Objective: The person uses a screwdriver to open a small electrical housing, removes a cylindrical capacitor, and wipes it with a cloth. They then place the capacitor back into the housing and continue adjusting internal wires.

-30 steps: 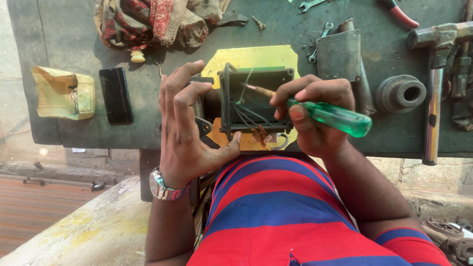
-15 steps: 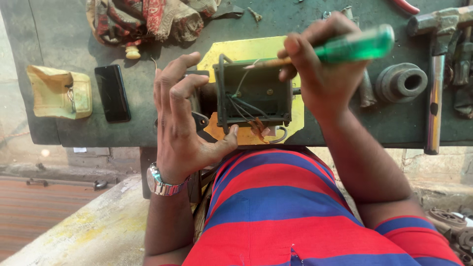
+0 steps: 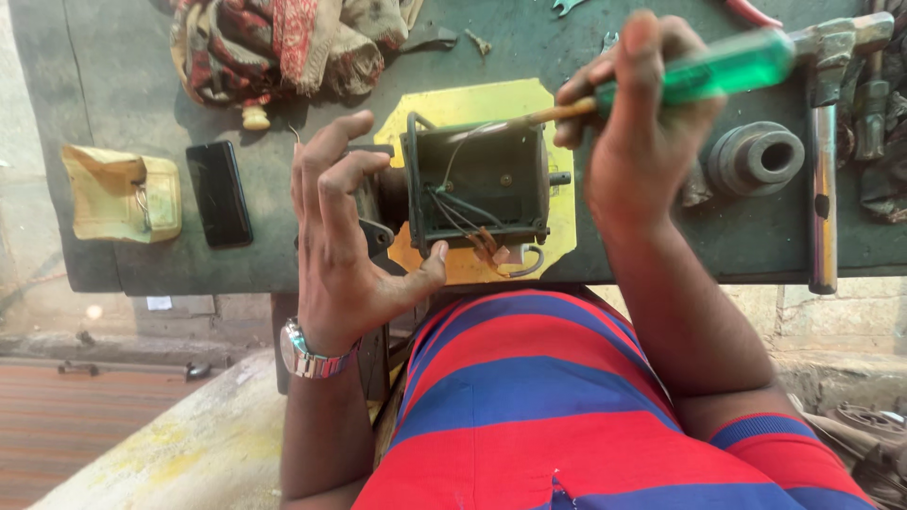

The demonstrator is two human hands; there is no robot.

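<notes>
A dark square metal housing (image 3: 477, 184) with loose wires inside lies on a yellow plate (image 3: 472, 104) near the front edge of the green workbench (image 3: 123, 57). My left hand (image 3: 345, 236), with a wristwatch, grips the housing's left side, thumb on its near corner. My right hand (image 3: 642, 123) holds a green-handled screwdriver (image 3: 727, 66); the shaft points left and its tip reaches the housing's top right rim.
A black phone (image 3: 219, 194) and a yellowish pouch (image 3: 123, 194) lie at the left. A patterned rag (image 3: 283, 42) is bunched at the back. A round metal bushing (image 3: 756, 159), a hammer (image 3: 824, 142) and other tools lie at the right.
My right hand has lifted the screwdriver from beside the housing's near right corner up to its far top edge. The left hand has kept its grip on the housing.
</notes>
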